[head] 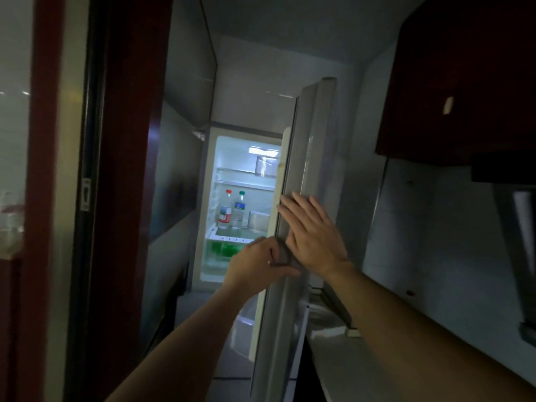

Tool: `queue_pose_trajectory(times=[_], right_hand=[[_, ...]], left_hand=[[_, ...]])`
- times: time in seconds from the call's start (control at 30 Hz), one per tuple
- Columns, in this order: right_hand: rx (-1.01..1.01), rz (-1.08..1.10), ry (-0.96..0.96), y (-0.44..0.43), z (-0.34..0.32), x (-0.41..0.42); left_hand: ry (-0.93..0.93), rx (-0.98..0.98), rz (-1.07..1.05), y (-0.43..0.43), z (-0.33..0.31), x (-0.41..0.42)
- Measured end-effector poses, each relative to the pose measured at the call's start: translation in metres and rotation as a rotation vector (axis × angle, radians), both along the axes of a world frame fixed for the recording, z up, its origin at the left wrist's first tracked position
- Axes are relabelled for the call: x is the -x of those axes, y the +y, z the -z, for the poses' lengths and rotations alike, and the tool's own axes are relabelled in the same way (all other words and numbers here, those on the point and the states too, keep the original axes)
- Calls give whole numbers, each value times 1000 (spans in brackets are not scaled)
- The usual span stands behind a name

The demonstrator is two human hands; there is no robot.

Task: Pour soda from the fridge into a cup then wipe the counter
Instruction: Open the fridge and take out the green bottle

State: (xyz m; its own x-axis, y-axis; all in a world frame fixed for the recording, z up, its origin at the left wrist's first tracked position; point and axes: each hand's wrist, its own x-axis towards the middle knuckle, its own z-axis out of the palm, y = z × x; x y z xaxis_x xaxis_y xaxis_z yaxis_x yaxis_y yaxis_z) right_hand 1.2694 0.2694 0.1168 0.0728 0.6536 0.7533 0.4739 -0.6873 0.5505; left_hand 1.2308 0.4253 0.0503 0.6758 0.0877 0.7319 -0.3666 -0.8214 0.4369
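Note:
The fridge (pixel 208 198) stands at the far end of a narrow, dim kitchen, lit inside. Its door (pixel 307 158) is swung open toward me on the right. My left hand (pixel 258 262) is curled around the door's handle or edge. Flat against the door's outer face, just above and to the right of the left one, lies my right hand (pixel 313 233) with fingers spread. On a middle shelf stand two clear bottles, one with a red cap and red label (pixel 225 210), one with a green cap (pixel 239 208). Green items (pixel 220 248) fill the drawer below.
A white counter (pixel 348 361) runs along the right, under my right forearm. Dark red wall cabinets (pixel 464 82) hang above it, with a range hood (pixel 522 256) at far right. A dark red door frame (pixel 127 169) and glass panel (pixel 14 140) close the left side.

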Motion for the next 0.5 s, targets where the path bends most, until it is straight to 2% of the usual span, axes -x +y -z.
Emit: queue_pose_trajectory(times=[0.13, 0.23, 0.37, 0.5], right_hand=[[0, 130, -39, -35, 3, 4], [-6, 196, -60, -65, 4, 5], [-12, 261, -22, -109, 5, 0], [-12, 395, 15, -150, 8, -4]], left_hand=[[-24, 272, 113, -31, 7, -15], [82, 428, 339, -60, 13, -25], [185, 409, 343, -94, 11, -36], [196, 378, 315, -136, 5, -37]])
